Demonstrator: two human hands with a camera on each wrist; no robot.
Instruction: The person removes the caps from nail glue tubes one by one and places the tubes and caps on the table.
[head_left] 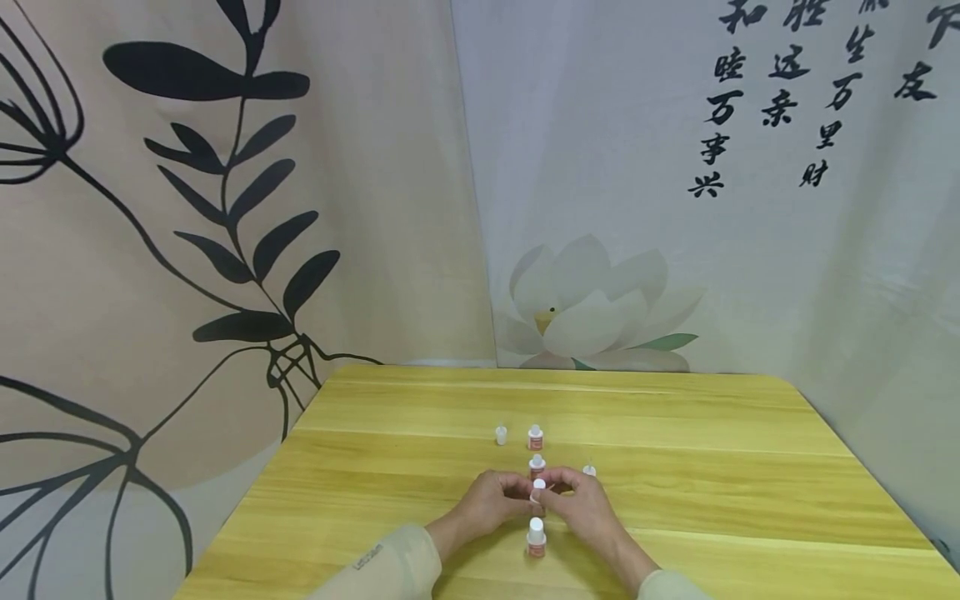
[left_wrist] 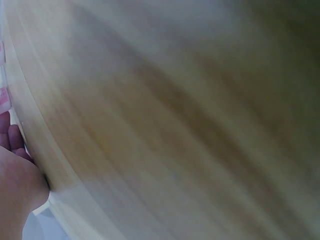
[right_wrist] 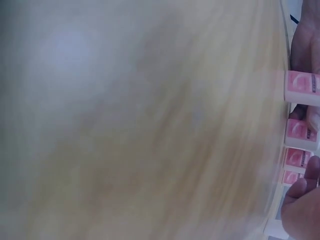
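Note:
Several small white bottles with pink labels stand in a line on the table. My left hand [head_left: 483, 502] and right hand [head_left: 587, 505] meet at one bottle [head_left: 538, 485], pinching it from both sides; its lower part is mostly behind fingers. Nearer to me, a capped bottle [head_left: 536, 540] stands upright between the wrists. Just beyond the hands is another bottle [head_left: 537, 464], and the farthest bottle [head_left: 535, 437] stands behind that. In the right wrist view, left-hand fingers reach the gripped bottle [right_wrist: 300, 131] at the right edge. The left wrist view catches only part of a hand [left_wrist: 20, 175].
A small white piece [head_left: 501, 434] stands left of the farthest bottle. Beyond the right hand is another white piece [head_left: 590, 471] with a thin tip pointing up. The wooden table [head_left: 360, 467] reaches back to a printed curtain [head_left: 390, 208].

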